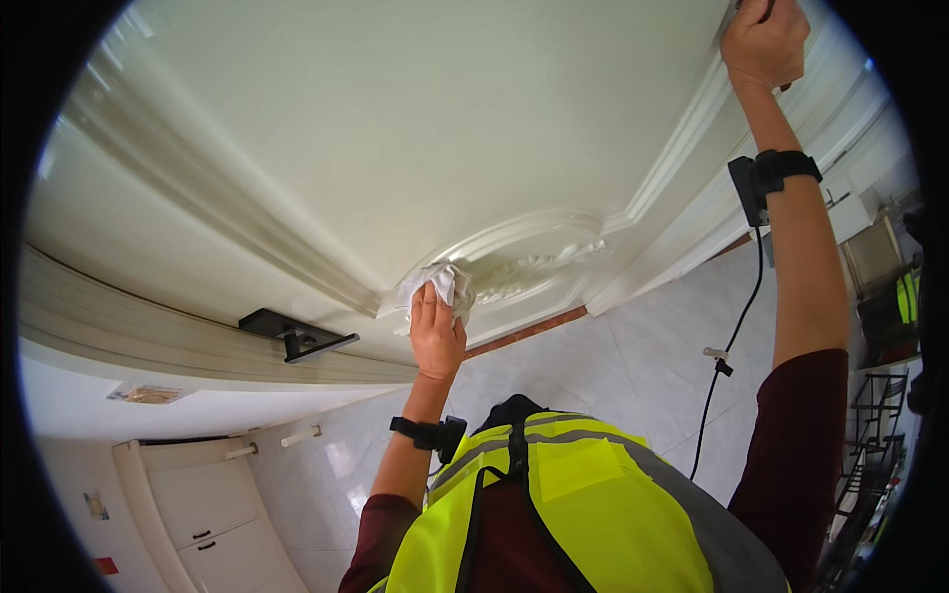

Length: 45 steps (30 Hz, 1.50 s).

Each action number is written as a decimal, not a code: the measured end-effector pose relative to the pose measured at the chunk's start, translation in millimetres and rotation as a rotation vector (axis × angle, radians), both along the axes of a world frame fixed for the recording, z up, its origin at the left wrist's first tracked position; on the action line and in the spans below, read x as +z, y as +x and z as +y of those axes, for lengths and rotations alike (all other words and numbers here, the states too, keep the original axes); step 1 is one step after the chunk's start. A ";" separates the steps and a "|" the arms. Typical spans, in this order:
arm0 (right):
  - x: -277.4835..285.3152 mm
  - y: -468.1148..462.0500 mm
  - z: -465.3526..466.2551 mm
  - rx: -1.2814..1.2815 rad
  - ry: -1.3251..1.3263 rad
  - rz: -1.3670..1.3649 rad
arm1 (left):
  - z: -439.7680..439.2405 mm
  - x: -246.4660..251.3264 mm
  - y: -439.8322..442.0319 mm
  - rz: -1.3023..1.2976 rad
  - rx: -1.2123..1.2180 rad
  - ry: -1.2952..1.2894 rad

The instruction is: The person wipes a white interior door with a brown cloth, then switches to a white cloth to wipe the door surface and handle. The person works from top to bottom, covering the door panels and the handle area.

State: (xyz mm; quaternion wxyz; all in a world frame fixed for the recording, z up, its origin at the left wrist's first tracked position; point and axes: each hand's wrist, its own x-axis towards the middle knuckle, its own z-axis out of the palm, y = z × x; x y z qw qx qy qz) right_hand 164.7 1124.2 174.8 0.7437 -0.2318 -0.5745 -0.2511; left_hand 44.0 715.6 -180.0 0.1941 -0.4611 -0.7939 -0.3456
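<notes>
My left hand [436, 337] presses a crumpled white cloth [448, 280] against a cream-white panelled door [415, 148]. The cloth lies at the left end of a raised oval moulding [535, 259] with carved relief. A black lever handle [300, 336] sits on the door to the left of that hand. High at the upper right, my right hand [767, 48] is a fist around a dark, slim object [786, 87]. Only small parts of it show above and below the fist, so its kind cannot be told. That hand is near the door's moulded right side.
Grey-white floor tiles [549, 370] lie below the door, with a reddish-brown threshold strip [526, 333]. A black cable [734, 341] hangs from the right wrist's strapped device. White cabinet doors [207, 511] stand lower left. A black metal rack [875, 415] is at the right.
</notes>
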 end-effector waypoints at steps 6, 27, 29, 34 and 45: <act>-8.9 1.0 1.3 -0.013 0.005 -0.022 | -4.4 -30.8 -14.2 0.117 -0.016 0.045; -226.2 27.4 25.4 0.082 -0.189 -0.262 | -9.2 -34.4 -4.7 0.092 0.066 -0.167; -257.7 27.2 15.3 0.082 -0.274 -0.267 | -9.3 -34.5 -4.2 0.105 0.081 -0.159; -323.5 20.7 -16.8 0.118 -0.509 -0.215 | -4.7 -35.6 4.5 0.086 0.143 -0.175; -412.0 21.9 -95.6 0.532 -1.421 0.016 | -15.1 -29.9 1.4 0.080 0.123 -0.263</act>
